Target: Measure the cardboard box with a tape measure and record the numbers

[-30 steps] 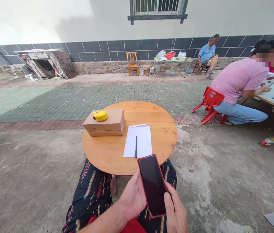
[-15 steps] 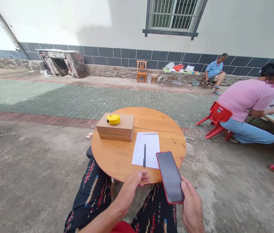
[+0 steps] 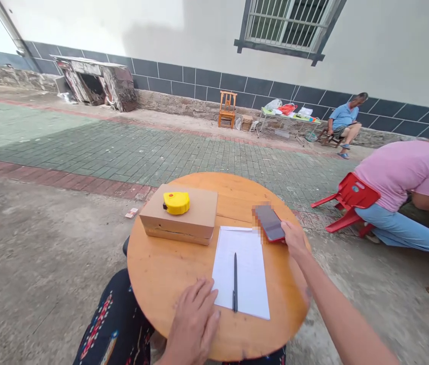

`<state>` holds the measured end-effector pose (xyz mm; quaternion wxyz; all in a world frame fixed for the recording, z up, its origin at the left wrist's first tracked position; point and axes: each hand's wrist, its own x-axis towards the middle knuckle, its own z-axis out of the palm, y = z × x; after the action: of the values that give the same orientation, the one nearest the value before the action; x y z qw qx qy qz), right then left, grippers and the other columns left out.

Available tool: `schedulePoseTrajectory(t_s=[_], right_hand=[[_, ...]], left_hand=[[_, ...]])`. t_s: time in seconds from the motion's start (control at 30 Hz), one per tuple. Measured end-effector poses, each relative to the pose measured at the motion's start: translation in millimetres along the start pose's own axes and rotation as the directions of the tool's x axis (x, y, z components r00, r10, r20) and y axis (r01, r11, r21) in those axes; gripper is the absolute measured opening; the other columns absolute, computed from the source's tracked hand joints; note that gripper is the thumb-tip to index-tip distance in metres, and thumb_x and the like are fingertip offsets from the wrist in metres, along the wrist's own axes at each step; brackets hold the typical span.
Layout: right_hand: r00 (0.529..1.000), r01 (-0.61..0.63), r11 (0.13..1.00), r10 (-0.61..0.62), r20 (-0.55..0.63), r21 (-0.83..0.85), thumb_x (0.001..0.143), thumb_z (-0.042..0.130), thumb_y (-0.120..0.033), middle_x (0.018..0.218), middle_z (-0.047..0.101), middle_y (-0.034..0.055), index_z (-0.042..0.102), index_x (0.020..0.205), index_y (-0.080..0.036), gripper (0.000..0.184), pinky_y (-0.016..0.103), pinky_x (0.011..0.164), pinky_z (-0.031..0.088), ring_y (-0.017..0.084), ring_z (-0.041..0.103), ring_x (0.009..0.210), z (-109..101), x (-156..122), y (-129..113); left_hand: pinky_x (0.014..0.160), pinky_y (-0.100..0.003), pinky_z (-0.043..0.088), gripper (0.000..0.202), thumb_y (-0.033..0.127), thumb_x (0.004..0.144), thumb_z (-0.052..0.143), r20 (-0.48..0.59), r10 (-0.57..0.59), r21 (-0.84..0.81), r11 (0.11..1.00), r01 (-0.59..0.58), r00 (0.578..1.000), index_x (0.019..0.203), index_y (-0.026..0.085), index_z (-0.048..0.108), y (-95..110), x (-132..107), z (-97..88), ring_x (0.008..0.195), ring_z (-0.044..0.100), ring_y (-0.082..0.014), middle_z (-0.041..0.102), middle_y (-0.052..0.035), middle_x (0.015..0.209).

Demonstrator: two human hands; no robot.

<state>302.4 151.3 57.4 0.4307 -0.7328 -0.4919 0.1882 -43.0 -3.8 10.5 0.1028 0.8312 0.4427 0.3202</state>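
My right hand [image 3: 294, 237] grips the lower end of a red-edged smartphone [image 3: 270, 222], low over the right side of the round wooden table [image 3: 169, 274]. Part of the phone is blurred out. My left hand [image 3: 195, 317] lies palm down at the near left part of the table, fingers stretched out, with its fingertips at the left edge of the white paper [image 3: 250, 274]. A black pen [image 3: 235, 284] rests lengthwise on the paper. Left of the paper sits a closed cardboard box [image 3: 199, 203], with a yellow tape measure [image 3: 176, 203] on its lid.
To the right, a person in a pink shirt [image 3: 408, 170] sits on a red plastic chair [image 3: 357, 195]. Farther back are a wooden chair [image 3: 227, 110], a folding table [image 3: 294, 115] with bags, and a seated person in a blue shirt [image 3: 344, 119].
My right hand has carried the phone forward to the table's right side. My left hand has moved down onto the table and flattened. The view has shifted closer to the table.
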Motion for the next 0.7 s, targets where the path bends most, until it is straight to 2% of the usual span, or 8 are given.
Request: schedulePoseTrajectory(t_s=[0.1,0.23,0.4,0.47,0.53,0.6,0.7], right_hand=[[0.995,0.023,0.997,-0.016,0.101,-0.067,0.085,0.038,-0.040,0.068,0.060,0.0018,0.064,0.083,-0.015,0.037,0.026,0.057,0.040,0.015,0.050,0.060,29,30,-7],[0.986,0.064,0.981,-0.034,0.162,-0.181,0.088,0.047,-0.037,0.075,0.063,0.0035,0.062,0.079,-0.016,0.027,0.031,0.071,0.043,0.017,0.056,0.072,59,59,-15],[0.966,0.174,0.965,-0.128,0.224,-0.197,0.085,0.042,-0.027,0.102,0.070,0.0126,0.068,0.094,-0.016,0.030,0.037,0.094,0.042,0.025,0.060,0.103,71,69,-28],[0.958,0.219,0.961,-0.179,0.225,-0.169,0.085,0.040,-0.027,0.118,0.066,0.0141,0.067,0.105,-0.015,0.035,0.037,0.102,0.039,0.026,0.056,0.117,65,60,-34],[0.950,0.257,0.956,-0.223,0.220,-0.142,0.087,0.040,-0.031,0.126,0.063,0.0127,0.064,0.114,-0.016,0.039,0.038,0.104,0.040,0.025,0.054,0.121,54,40,-39],[0.942,0.285,0.951,-0.254,0.220,-0.120,0.091,0.038,-0.037,0.125,0.065,0.0105,0.063,0.117,-0.018,0.041,0.038,0.100,0.045,0.024,0.059,0.115,40,10,-40],[0.937,0.306,0.944,-0.276,0.212,-0.124,0.092,0.040,-0.043,0.120,0.067,0.0121,0.065,0.111,-0.018,0.041,0.041,0.098,0.047,0.025,0.062,0.109,22,-48,-31]], left_hand=[[0.098,-0.043,0.047,0.038,0.028,0.089,0.057,-0.015,0.070,0.063,0.996,-0.069,0.997,0.126,0.021,0.060,-1,-1,2.0,0.124,0.055,-0.0285,0.062,-0.0086,0.131],[0.092,-0.041,0.048,0.029,0.031,0.088,0.058,-0.037,0.112,0.167,0.980,-0.104,0.993,0.114,0.019,0.065,2,7,-4.3,0.117,0.059,-0.0286,0.066,-0.0093,0.125],[0.088,-0.039,0.049,0.025,0.025,0.088,0.054,-0.080,0.153,0.229,0.964,-0.132,0.985,0.109,0.017,0.065,5,13,-7.3,0.116,0.059,-0.0263,0.067,-0.0083,0.123],[0.089,-0.040,0.049,0.026,0.024,0.088,0.053,-0.082,0.154,0.232,0.964,-0.132,0.985,0.110,0.016,0.064,5,12,-6.3,0.117,0.058,-0.0264,0.066,-0.0082,0.124],[0.090,-0.041,0.049,0.027,0.024,0.088,0.053,-0.075,0.140,0.229,0.966,-0.120,0.987,0.112,0.017,0.063,5,11,-4.7,0.119,0.057,-0.0267,0.065,-0.0082,0.126],[0.091,-0.041,0.049,0.027,0.023,0.087,0.053,-0.067,0.119,0.226,0.969,-0.101,0.991,0.112,0.017,0.062,5,9,-3.2,0.121,0.055,-0.0269,0.062,-0.0084,0.131],[0.093,-0.042,0.048,0.031,0.025,0.088,0.054,-0.043,0.085,0.240,0.968,-0.072,0.995,0.116,0.017,0.061,7,7,-1.3,0.124,0.053,-0.0268,0.058,-0.0081,0.136]])
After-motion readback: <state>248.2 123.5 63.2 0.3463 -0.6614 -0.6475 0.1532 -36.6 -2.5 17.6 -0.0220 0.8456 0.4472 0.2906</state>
